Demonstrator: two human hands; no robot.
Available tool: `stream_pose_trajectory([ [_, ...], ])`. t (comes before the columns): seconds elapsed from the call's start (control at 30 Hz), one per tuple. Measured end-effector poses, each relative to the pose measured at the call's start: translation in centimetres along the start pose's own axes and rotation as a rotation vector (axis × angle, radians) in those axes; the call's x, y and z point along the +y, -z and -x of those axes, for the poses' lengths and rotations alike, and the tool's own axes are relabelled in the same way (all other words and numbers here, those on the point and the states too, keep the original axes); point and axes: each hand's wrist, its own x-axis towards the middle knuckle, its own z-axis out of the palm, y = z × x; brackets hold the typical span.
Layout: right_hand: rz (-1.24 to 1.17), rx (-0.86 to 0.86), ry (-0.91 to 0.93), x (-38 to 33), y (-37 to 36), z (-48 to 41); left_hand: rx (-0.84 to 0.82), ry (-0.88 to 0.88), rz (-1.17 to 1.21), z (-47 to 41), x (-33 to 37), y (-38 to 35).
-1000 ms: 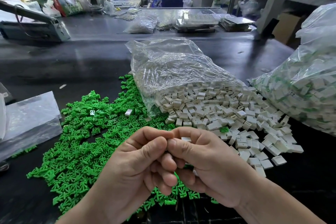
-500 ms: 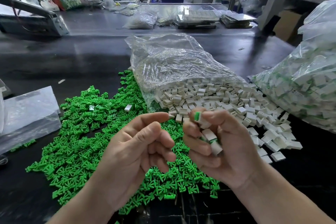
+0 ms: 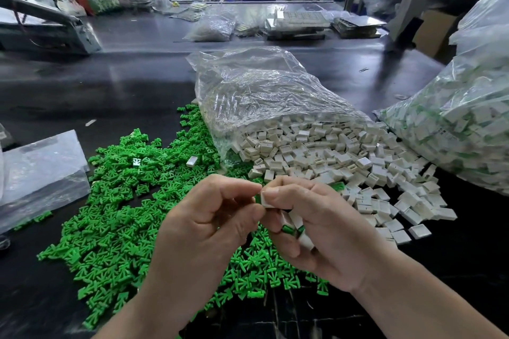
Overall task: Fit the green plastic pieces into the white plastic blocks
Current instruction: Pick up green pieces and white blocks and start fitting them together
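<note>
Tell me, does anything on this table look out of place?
One small white plastic block lies stray on the heap of green plastic pieces, apart from the pile of white blocks spilling from the clear plastic bag.

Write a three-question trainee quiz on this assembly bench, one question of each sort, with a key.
1. True or false: the green pieces lie heaped left of the white blocks.
2. Besides the white block pinched at its fingertips against the left hand, what does the right hand carry under its curled fingers? A) more blocks with green showing B) a screwdriver C) nothing
3. Fill in: the white blocks spill from a clear plastic ____.

Key: 1 true; 2 A; 3 bag.
</note>
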Motion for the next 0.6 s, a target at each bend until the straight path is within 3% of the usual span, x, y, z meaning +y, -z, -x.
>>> stream_pose_trajectory([
  [0.1, 0.014, 0.003, -0.017, 0.0, -0.1, 0.0, 0.026, -0.052, -0.082, 0.0, 0.0, 0.1],
  [0.33, -0.024, -0.048, -0.036, 0.0, 0.0, 0.1, -0.013, 0.074, 0.136, 0.2, 0.2, 0.1],
  [0.47, -0.021, -0.087, -0.036, 0.3, 0.5, 0.0, -0.052, 0.086, 0.121, 0.3, 0.0, 0.1],
  [0.53, -0.151, -0.126, -0.022, 0.1, 1.2, -0.2, -0.031, 0.087, 0.087, 0.2, -0.2, 0.3],
  [0.6, -0.436, -0.232, 0.04, -0.4, 2.3, -0.3, 0.006, 0.113, 0.069, 0.1, -0.5, 0.8],
])
